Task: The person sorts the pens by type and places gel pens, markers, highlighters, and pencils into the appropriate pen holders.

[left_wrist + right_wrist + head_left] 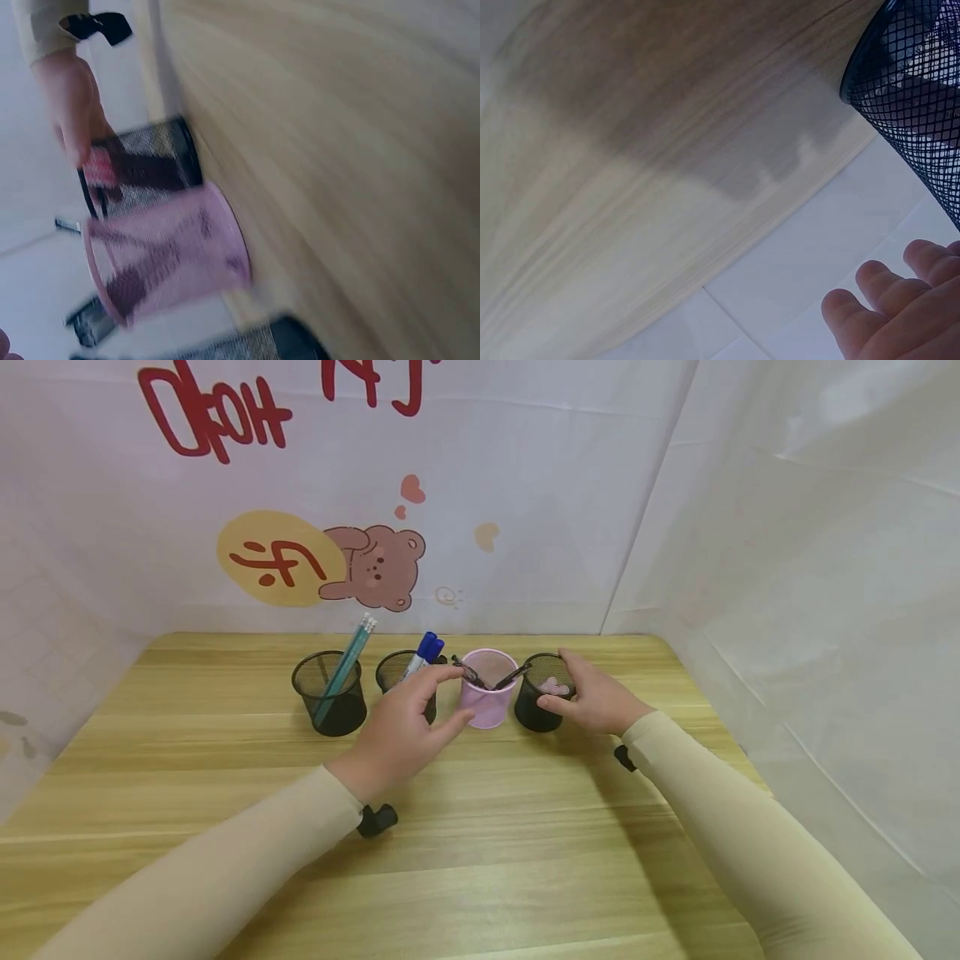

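In the head view, my right hand (600,695) grips the rightmost black mesh pen cup (534,714) near its rim, thumb in front and fingers behind. Pink rounded shapes (553,687) show inside this cup; their kind is unclear. My left hand (401,722) reaches toward the pink mesh pen cup (487,708), thumb and forefinger spread at its left side. Dark pens (512,677) lean in the pink cup. The left wrist view has the pink cup (172,255) standing close to the black one (161,161), with a left fingertip (4,346) apart from it.
Left of the pink cup, a black mesh cup (390,675) with blue-capped markers (427,647) is partly hidden by my left hand. Farther left, another black cup (341,714) holds teal pencils (348,660). Behind the wooden table (487,860) hangs a printed white cloth (525,485).
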A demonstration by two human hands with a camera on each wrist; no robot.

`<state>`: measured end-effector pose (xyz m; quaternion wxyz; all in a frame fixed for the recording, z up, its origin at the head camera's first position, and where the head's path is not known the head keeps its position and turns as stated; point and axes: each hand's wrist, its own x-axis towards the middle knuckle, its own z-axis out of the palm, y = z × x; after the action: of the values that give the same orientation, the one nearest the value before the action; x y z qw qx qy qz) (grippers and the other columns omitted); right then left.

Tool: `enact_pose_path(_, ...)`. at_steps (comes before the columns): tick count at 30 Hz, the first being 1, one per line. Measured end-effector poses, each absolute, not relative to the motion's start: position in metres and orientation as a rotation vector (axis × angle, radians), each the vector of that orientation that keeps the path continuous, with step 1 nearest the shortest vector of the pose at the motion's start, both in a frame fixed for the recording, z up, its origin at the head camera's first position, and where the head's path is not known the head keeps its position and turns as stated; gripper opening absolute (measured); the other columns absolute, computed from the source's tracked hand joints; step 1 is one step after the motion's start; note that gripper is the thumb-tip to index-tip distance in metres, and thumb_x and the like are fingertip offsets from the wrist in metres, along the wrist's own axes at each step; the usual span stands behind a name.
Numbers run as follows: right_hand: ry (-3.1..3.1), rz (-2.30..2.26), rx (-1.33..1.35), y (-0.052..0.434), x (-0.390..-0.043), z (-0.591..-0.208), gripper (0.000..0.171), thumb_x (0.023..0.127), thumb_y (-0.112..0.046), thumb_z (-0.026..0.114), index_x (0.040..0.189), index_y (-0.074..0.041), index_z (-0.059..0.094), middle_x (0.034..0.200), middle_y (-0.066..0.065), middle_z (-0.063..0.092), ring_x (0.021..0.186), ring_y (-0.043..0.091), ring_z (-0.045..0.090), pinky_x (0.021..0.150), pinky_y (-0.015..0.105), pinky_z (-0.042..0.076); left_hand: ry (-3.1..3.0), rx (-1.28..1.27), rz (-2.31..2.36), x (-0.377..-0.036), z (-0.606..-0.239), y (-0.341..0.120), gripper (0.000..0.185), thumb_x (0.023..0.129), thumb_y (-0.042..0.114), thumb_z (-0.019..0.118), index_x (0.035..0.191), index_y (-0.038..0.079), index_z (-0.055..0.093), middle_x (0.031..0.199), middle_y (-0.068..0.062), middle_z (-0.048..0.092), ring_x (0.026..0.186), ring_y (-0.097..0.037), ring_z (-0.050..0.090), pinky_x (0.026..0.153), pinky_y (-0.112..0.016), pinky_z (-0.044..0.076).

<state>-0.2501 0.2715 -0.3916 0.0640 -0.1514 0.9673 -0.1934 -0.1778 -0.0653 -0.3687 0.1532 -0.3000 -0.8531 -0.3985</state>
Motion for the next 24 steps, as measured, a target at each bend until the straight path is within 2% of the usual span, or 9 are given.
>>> enact_pose_path(7, 2.906, -0.579, -0.449, 0.272, -0.251, -0.391, 0.113, 0.095, -0.073, 0.060, 0.168, -0.003, 0.010, 0.173, 0.021, 0.023, 0.158, 0.040, 0.031, 0.128, 0.059, 0.030, -2.505, -0.875, -0.879, -0.178, -0.364, -0.109, 0.059, 0.097, 0.034, 0.076, 0.145, 0.005, 0.057, 0.149, -0.013, 0.061, 0.139, -0.032, 0.059, 0.111, -0.053, 0.053)
enact_pose_path(14, 2.903, -0.622, -0.459, 0.272, -0.253, -0.391, 0.108, 0.095, -0.069, 0.063, 0.168, -0.005, 0.016, 0.170, 0.019, 0.032, 0.157, 0.037, 0.034, 0.127, 0.058, 0.031, -2.556, -0.796, -0.737, -0.186, -0.366, -0.154, 0.063, 0.096, 0.033, 0.077, 0.147, 0.003, 0.055, 0.151, -0.016, 0.058, 0.140, -0.037, 0.056, 0.113, -0.060, 0.048)
enact_pose_path(19, 2.884, -0.662, -0.415, 0.273, -0.252, -0.387, 0.111, 0.091, -0.071, 0.067, 0.168, -0.009, 0.017, 0.168, 0.018, 0.036, 0.151, 0.040, 0.043, 0.124, 0.060, 0.035, -2.638, -0.685, -0.687, -0.192, -0.368, -0.188, 0.069, 0.096, 0.037, 0.076, 0.152, 0.004, 0.050, 0.158, -0.018, 0.051, 0.146, -0.041, 0.049, 0.114, -0.065, 0.046)
enact_pose_path(24, 2.880, -0.692, -0.417, 0.272, -0.252, -0.386, 0.109, 0.089, -0.069, 0.073, 0.166, -0.010, 0.023, 0.159, 0.017, 0.047, 0.143, 0.040, 0.053, 0.119, 0.061, 0.041, -2.741, -0.584, -0.637, -0.197, -0.373, -0.224, 0.081, 0.098, 0.050, 0.071, 0.158, 0.004, 0.041, 0.164, -0.022, 0.041, 0.150, -0.047, 0.041, 0.117, -0.069, 0.038)
